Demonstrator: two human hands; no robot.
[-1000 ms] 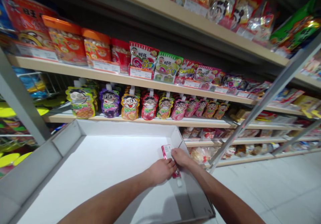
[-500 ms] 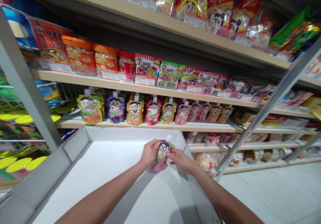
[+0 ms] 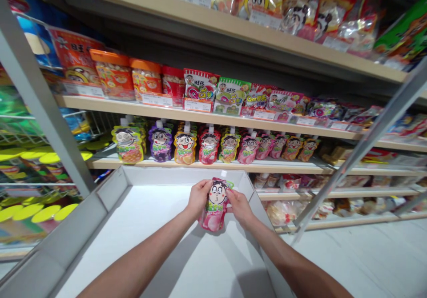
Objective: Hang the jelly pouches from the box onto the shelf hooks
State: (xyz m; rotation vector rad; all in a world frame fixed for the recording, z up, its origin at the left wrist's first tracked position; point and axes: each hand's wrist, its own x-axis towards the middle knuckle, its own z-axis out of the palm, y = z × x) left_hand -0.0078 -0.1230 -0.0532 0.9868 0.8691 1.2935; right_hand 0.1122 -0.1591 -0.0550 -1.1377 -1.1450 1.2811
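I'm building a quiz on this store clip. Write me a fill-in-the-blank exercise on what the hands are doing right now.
1. The left hand and the right hand together hold one ____ spouted pouch.
2. The pouch is held above a white ____.
3. The pouch's printed cartoon face is turned ____ the camera.
4. A row of similar pouches stands on the ____ behind the tray.

Missing words: pink; tray; toward; shelf
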